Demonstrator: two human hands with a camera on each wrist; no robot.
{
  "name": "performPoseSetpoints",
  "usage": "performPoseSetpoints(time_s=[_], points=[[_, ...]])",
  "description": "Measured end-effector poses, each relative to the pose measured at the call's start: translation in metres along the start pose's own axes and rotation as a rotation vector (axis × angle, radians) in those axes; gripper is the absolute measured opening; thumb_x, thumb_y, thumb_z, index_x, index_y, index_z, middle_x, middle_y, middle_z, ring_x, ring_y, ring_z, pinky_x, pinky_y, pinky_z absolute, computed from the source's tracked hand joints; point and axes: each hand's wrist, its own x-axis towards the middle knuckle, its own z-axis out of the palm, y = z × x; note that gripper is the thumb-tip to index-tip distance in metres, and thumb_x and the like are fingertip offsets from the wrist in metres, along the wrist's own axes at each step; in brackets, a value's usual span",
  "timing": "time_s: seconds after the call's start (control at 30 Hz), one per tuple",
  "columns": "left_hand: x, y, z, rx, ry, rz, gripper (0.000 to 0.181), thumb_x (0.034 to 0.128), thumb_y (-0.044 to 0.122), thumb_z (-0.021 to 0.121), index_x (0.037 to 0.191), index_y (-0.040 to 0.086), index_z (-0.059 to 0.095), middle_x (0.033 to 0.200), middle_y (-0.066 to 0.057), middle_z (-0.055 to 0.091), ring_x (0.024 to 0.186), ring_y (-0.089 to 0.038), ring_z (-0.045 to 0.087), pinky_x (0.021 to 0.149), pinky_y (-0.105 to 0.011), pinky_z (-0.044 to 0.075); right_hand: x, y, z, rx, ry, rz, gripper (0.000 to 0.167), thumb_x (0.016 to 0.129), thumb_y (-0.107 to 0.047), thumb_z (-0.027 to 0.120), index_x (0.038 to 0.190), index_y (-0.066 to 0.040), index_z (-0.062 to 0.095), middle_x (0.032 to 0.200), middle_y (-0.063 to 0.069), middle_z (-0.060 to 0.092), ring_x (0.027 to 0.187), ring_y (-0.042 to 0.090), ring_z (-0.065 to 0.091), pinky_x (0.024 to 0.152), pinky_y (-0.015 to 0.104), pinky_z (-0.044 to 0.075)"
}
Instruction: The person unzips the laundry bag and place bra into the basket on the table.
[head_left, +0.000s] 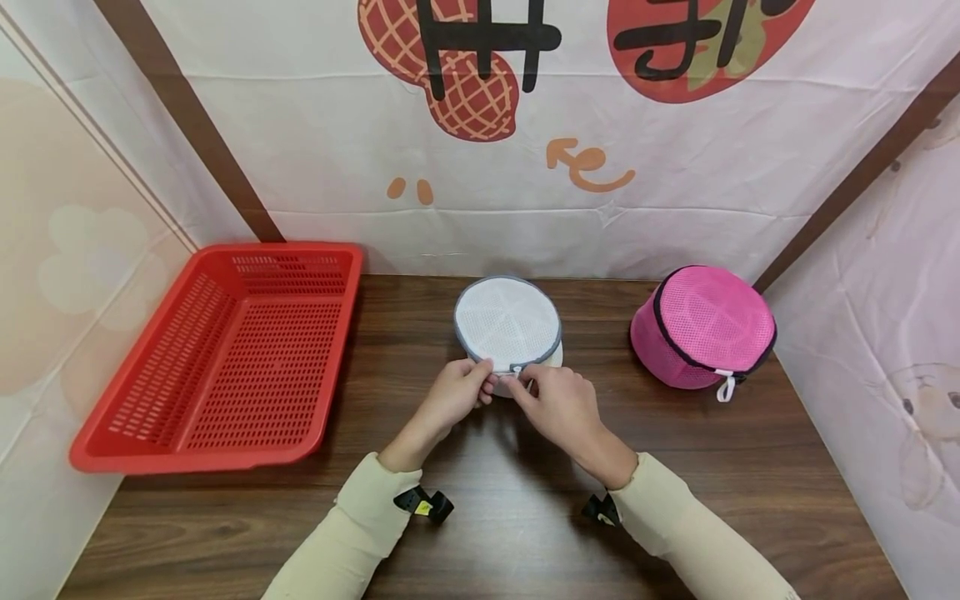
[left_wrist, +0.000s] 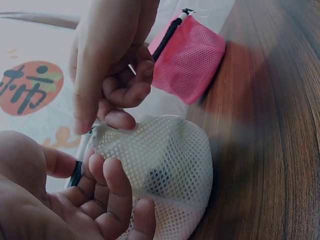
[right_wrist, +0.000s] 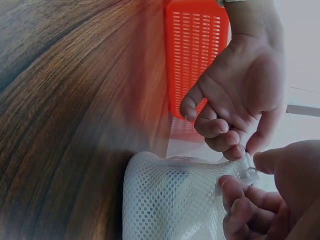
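1. White mesh bag point(head_left: 507, 317): stands upright at the middle of the wooden table point(head_left: 495, 533), near its back edge; the round lid is edged with a grey rim point(head_left: 457, 327). Pale and dark patches show through the mesh in the left wrist view; what they are cannot be told.
2. Left hand point(head_left: 453, 396): thumb and fingers pinch the rim at the bag's near side, left of the zipper slider point(head_left: 517, 367).
3. Right hand point(head_left: 562, 404): thumb and index finger pinch the bag's near edge at the zipper slider, just beside the left hand; the other fingers are curled.
4. Pink mesh bag point(head_left: 716, 317): on the table to the right, well apart from the 2 hands; its lid has black trim, and a white loop point(head_left: 726, 388) hangs at the front.
5. Red basket point(head_left: 195, 461): on the table to the left, with slotted walls and floor.
6. Printed backdrop point(head_left: 315, 150): pale cloth behind the table, with red shapes and black characters.
7. Sleeves point(head_left: 367, 512): 2, cream, each with a dark device point(head_left: 425, 502) near the cuff.
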Motion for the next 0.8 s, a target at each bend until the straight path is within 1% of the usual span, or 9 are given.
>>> performPoseSetpoints(time_s=[0.13,0.3,0.5,0.6,0.8], points=[[-0.0004,-0.0006,0.0,0.0,-0.015,0.006,0.037,0.1077,0.023,0.049,0.094,-0.006,0.066,0.077,-0.002,0.06,0.067,-0.011,0.057,0.067,-0.033,0.053,-0.0002,0.0003,0.0001,0.003,0.017,-0.012,0.034,0.099,-0.037,0.067,0.069,-0.022,0.061,0.051,-0.011,0.039,0.046,0.008,0.041,0.041,0.028,0.03],[-0.0005,-0.0018,-0.0004,0.005,-0.021,0.011,0.038,0.1076,0.024,0.05,0.095,-0.007,0.066,0.077,-0.002,0.06,0.067,-0.012,0.056,0.065,-0.03,0.052,-0.0016,0.0,-0.0004,0.016,0.024,-0.028,0.038,0.101,-0.03,0.066,0.066,-0.021,0.052,0.051,-0.01,0.037,0.045,0.008,0.038,0.04,0.026,0.028],[0.0002,-0.0028,0.0004,-0.002,-0.013,-0.01,0.038,0.107,0.025,0.05,0.093,-0.006,0.067,0.076,-0.002,0.061,0.067,-0.012,0.056,0.064,-0.03,0.052,-0.004,-0.0011,-0.0019,0.024,0.014,-0.039,0.035,0.101,-0.029,0.064,0.068,-0.021,0.054,0.052,-0.01,0.039,0.046,0.008,0.04,0.041,0.027,0.031],[0.0003,-0.0036,0.0012,-0.011,-0.014,-0.015,0.039,0.1069,0.026,0.05,0.092,-0.005,0.068,0.077,-0.003,0.062,0.066,-0.012,0.057,0.062,-0.029,0.051,-0.0044,-0.001,-0.0025,0.023,0.025,-0.057,0.035,0.101,-0.027,0.063,0.068,-0.02,0.053,0.052,-0.01,0.039,0.046,0.008,0.04,0.041,0.027,0.031],[-0.0002,-0.0021,0.0028,0.006,-0.017,0.007,0.047,0.1073,0.035,0.05,0.092,-0.005,0.069,0.079,-0.008,0.065,0.067,-0.013,0.058,0.063,-0.033,0.053,-0.0022,0.0001,-0.0043,0.006,0.058,-0.101,0.038,0.101,-0.023,0.061,0.066,-0.02,0.047,0.053,-0.01,0.036,0.046,0.009,0.039,0.041,0.027,0.029]])
